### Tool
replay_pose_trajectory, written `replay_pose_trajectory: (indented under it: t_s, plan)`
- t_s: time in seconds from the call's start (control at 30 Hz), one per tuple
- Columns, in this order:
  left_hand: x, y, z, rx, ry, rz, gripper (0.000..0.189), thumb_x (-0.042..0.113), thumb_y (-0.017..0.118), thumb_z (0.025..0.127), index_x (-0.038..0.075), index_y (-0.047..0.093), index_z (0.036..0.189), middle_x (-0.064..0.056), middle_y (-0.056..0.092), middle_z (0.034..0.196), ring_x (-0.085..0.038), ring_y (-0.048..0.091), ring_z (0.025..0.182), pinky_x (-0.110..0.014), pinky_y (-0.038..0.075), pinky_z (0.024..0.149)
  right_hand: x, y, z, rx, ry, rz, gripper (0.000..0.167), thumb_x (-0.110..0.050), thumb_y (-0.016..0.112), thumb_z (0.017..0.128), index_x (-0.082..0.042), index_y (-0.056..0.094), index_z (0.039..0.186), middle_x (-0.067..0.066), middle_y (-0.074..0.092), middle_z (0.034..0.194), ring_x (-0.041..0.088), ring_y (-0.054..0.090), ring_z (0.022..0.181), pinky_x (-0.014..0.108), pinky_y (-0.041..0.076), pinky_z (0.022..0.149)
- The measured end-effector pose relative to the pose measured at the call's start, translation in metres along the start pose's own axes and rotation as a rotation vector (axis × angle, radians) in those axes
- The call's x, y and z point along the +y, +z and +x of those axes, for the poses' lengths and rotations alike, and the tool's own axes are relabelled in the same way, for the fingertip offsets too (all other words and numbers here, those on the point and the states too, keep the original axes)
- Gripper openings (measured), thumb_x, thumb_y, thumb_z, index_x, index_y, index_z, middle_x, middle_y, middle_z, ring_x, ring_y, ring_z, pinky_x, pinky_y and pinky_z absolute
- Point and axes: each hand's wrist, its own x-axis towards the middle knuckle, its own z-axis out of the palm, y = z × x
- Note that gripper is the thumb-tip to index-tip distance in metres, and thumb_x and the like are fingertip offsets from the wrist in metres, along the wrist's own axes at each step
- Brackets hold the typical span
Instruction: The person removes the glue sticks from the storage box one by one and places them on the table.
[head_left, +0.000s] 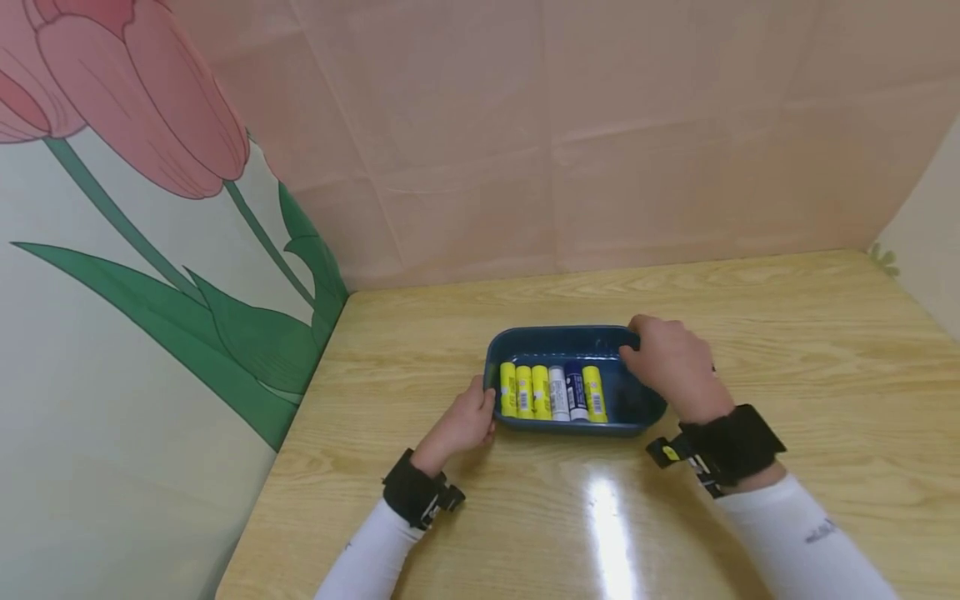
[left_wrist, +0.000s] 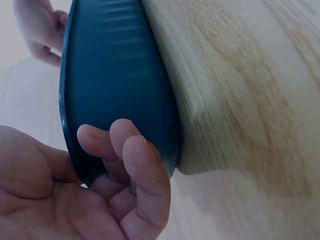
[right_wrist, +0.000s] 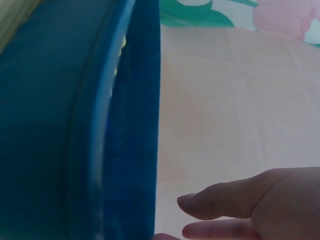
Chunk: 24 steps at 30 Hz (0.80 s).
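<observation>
A dark blue rectangular tray (head_left: 570, 429) sits on the wooden table. Inside it, a row of glue sticks stands side by side toward the left: several yellow glue sticks (head_left: 524, 392), one white glue stick (head_left: 558, 392) and one dark blue glue stick (head_left: 576, 392). My left hand (head_left: 467, 417) holds the tray's left end, thumb at the rim and bent fingers (left_wrist: 145, 165) against the outer wall. Over the right end is my right hand (head_left: 671, 362); in the right wrist view its thumb (right_wrist: 215, 200) stands apart from the tray wall.
The wood-grain table (head_left: 810, 400) extends around the tray on all sides. A plain pinkish cloth (head_left: 600, 150) hangs behind it, and a tulip-printed sheet (head_left: 150, 333) borders the left. Both wrists wear black camera straps (head_left: 731, 446).
</observation>
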Motion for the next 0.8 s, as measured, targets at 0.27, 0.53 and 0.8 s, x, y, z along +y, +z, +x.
replay_pose_trajectory:
  t_s: [0.27,0.53,0.8]
  plan:
    - [-0.001,0.000,0.000,0.005,-0.008,0.003,0.037,0.023,0.027,0.111,0.000,0.036,0.139,-0.006,0.055,0.073,-0.021,0.054,0.059,-0.030,0.049,0.054,-0.008,0.015,0.005,-0.017,-0.035,-0.003,0.047,-0.024,0.066,0.094,0.004,0.058,0.130,0.032,0.063,0.118,0.033,0.063,0.082,0.040,0.049,0.053]
    - [0.000,0.000,0.000,0.009,0.001,-0.005,0.037,0.023,0.028,0.111,0.000,0.037,0.138,-0.006,0.054,0.072,-0.020,0.054,0.058,-0.031,0.049,0.055,-0.014,0.023,0.006,-0.044,-0.041,0.003,0.046,-0.024,0.067,0.093,0.004,0.059,0.129,0.030,0.065,0.116,0.043,0.066,0.093,0.052,0.054,0.065]
    - [0.001,0.002,0.002,0.005,0.003,-0.014,0.034,0.023,0.029,0.111,0.000,0.039,0.133,-0.006,0.054,0.072,-0.018,0.052,0.057,-0.031,0.048,0.054,-0.019,0.029,0.007,-0.064,-0.031,-0.020,0.046,-0.024,0.067,0.093,0.004,0.059,0.129,0.029,0.065,0.117,0.043,0.064,0.099,0.055,0.054,0.071]
